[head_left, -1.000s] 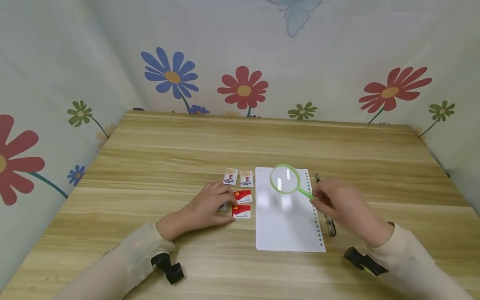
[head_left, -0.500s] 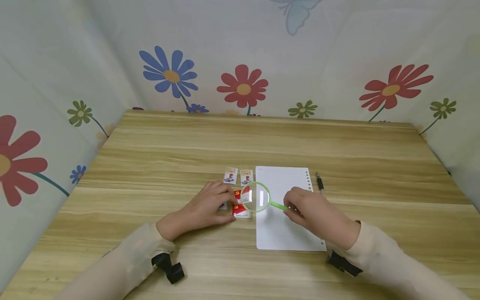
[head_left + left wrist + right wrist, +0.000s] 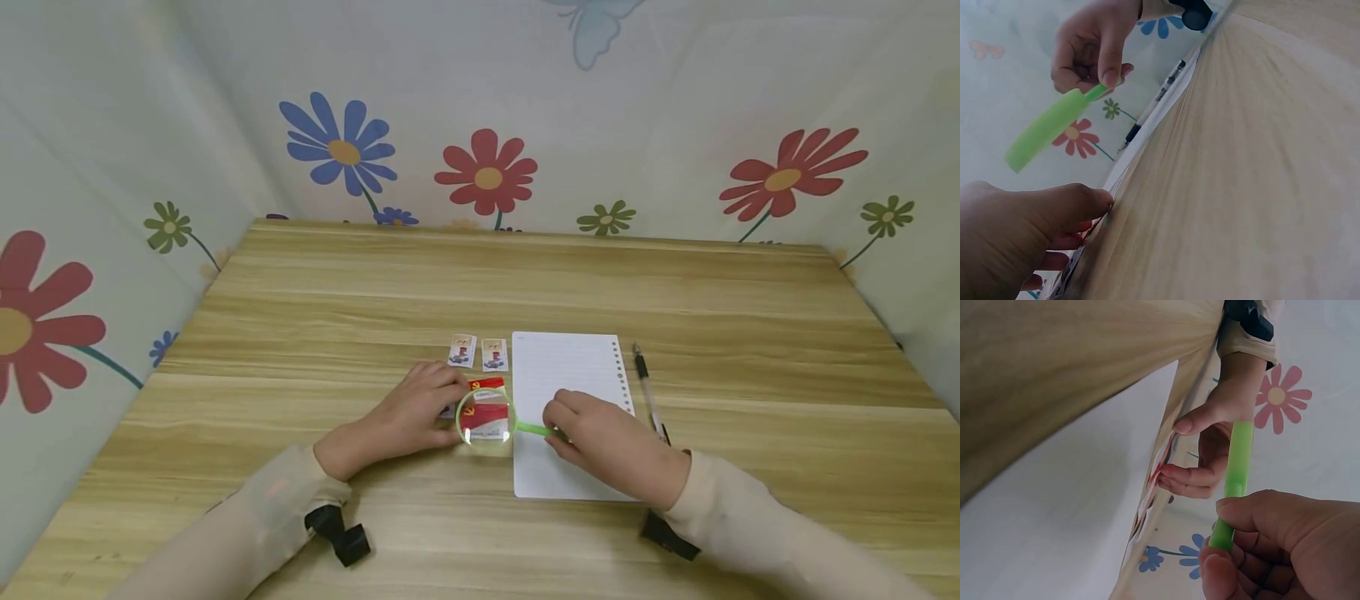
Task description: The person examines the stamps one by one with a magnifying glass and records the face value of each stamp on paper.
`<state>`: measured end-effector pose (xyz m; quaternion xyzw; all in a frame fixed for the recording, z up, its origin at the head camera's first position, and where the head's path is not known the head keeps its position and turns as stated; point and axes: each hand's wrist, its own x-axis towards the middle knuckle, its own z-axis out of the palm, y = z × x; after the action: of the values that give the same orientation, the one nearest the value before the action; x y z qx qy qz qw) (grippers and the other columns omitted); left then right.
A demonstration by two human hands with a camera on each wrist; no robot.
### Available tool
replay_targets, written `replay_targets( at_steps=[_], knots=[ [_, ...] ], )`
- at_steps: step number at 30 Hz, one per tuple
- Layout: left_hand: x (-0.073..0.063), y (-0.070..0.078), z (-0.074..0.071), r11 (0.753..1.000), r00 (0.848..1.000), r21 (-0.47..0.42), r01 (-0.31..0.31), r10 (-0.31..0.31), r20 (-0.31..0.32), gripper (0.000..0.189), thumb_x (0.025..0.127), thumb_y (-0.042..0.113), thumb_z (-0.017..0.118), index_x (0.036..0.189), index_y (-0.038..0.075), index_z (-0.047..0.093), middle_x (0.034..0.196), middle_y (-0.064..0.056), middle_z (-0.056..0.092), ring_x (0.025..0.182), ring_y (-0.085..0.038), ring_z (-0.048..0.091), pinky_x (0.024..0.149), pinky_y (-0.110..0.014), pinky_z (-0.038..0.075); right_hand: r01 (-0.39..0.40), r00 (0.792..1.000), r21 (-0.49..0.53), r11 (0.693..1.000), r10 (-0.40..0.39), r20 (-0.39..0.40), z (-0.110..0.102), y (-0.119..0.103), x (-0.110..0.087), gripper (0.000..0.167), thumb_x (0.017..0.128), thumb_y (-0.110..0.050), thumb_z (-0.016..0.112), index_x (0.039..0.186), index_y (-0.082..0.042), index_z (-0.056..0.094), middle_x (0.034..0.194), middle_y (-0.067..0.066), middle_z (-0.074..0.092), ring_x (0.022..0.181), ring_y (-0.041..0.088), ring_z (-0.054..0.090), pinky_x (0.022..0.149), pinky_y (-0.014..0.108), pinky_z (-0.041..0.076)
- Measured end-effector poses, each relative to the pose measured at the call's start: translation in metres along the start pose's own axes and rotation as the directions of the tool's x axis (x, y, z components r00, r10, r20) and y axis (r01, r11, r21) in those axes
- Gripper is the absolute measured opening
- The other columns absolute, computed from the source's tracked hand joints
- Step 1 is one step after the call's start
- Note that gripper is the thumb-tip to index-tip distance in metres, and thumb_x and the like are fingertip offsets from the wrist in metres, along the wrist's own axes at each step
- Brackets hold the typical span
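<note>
My right hand pinches the handle of a green-rimmed magnifying glass between thumb and fingers. Its round lens hangs over the lower of two small red-and-white stamps with a yellow emblem; the upper red stamp shows just past the rim. In the left wrist view the magnifying glass is held raised off the table, seen edge-on. Against the left edges of the red stamps, my left hand rests on the table with fingers and thumb loosely bent. Another small piece is mostly hidden under its fingers.
Two pale printed stamps, one on the left and one on the right, lie behind the red ones. A lined sheet of paper with punched holes lies under the right hand. Beside it is a black-gripped pen. Flowered cloth surrounds the wooden table.
My right hand has carried the magnifying glass leftward and nearer to me, from above the paper to over the lower red stamp. The left hand has stayed in place.
</note>
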<state>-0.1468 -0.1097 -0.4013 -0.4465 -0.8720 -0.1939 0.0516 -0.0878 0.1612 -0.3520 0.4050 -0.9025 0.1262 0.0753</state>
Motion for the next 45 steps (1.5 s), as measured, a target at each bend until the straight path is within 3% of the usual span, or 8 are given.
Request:
replay_targets(
  at_steps=[10,23,28,38,45],
  knots=[
    [-0.001,-0.001,0.001,1.000,1.000,0.000,-0.003,0.003,0.004,0.039,0.072,0.031,0.080,0.100,0.007,0.066,0.106,-0.004,0.059,0.106,-0.023,0.050,0.093,-0.041,0.037,0.041,0.999,-0.065,0.997,-0.040,0.013,0.006,-0.004,0.001,0.017,0.082,-0.011,0.073,0.083,-0.007,0.056,0.078,-0.002,0.048,0.067,0.009,0.045,0.062,0.022,0.047],
    [0.001,0.002,-0.002,1.000,1.000,0.023,0.001,-0.001,0.026,0.038,0.073,0.030,0.079,0.102,0.008,0.066,0.108,-0.003,0.058,0.108,-0.023,0.049,0.095,-0.042,0.036,0.031,1.000,-0.061,0.998,-0.031,0.004,0.005,-0.005,-0.001,0.017,0.081,-0.010,0.074,0.082,-0.007,0.057,0.077,-0.002,0.049,0.067,0.009,0.047,0.061,0.022,0.047],
    [0.001,0.002,-0.005,0.999,1.000,0.043,-0.011,0.010,0.024,0.039,0.071,0.027,0.078,0.101,0.006,0.066,0.107,-0.005,0.058,0.107,-0.025,0.050,0.094,-0.043,0.037,-0.006,1.000,-0.027,1.000,0.006,-0.013,0.000,-0.004,-0.003,0.017,0.080,-0.009,0.074,0.083,-0.007,0.057,0.078,-0.002,0.051,0.067,0.008,0.049,0.062,0.023,0.048],
    [0.008,0.000,-0.012,0.998,0.993,0.033,-0.052,0.055,-0.103,0.031,0.073,0.029,0.079,0.094,0.011,0.065,0.099,-0.001,0.059,0.100,-0.023,0.052,0.091,-0.042,0.039,-0.063,0.993,0.066,0.996,0.069,-0.092,-0.011,0.004,-0.014,0.019,0.080,-0.002,0.072,0.082,-0.009,0.054,0.077,-0.004,0.050,0.065,0.006,0.045,0.057,0.020,0.044],
    [0.016,0.007,-0.016,0.998,0.996,0.054,-0.027,0.031,-0.081,0.039,0.078,0.035,0.075,0.106,0.009,0.066,0.104,-0.002,0.058,0.105,-0.021,0.050,0.095,-0.041,0.036,-0.170,0.979,0.125,0.977,0.182,-0.094,-0.021,0.010,-0.024,0.018,0.080,-0.001,0.072,0.083,-0.009,0.055,0.075,-0.006,0.049,0.062,0.004,0.043,0.054,0.020,0.042]
  ],
)
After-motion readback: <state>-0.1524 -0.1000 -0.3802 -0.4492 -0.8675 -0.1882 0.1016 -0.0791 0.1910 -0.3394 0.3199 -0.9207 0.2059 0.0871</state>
